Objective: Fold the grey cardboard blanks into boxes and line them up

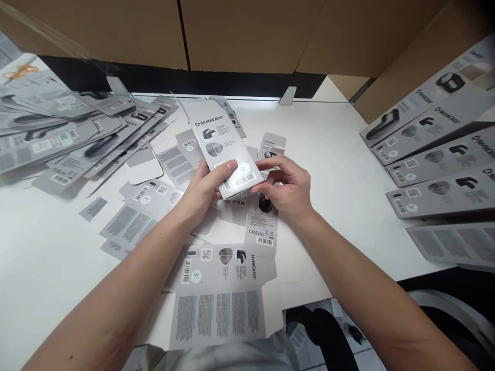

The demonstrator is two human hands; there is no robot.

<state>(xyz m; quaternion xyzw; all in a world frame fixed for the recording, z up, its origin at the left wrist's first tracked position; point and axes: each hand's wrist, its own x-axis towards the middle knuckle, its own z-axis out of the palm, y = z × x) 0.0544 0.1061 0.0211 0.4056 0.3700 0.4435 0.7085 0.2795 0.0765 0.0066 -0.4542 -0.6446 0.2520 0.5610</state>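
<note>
A grey-and-white SilverCrest carton (222, 149) is held tilted above the table, its printed side facing up. My left hand (204, 190) is wrapped round its left side, thumb lying on the printed face. At the lower right corner, the fingers and thumb of my right hand (288, 185) pinch the carton's end. The underside of the carton is hidden. Beneath my hands lie unfolded flat carton blanks (220, 309) with printed text, barcodes and product pictures.
Stacked flat cartons (77, 123) fan out over the left of the white table (328, 149). Several formed cartons (444, 196) stand in a row at the right. Large brown cardboard boxes (251, 36) rise behind the table's back edge. A rubber band (23, 71) lies at the far left.
</note>
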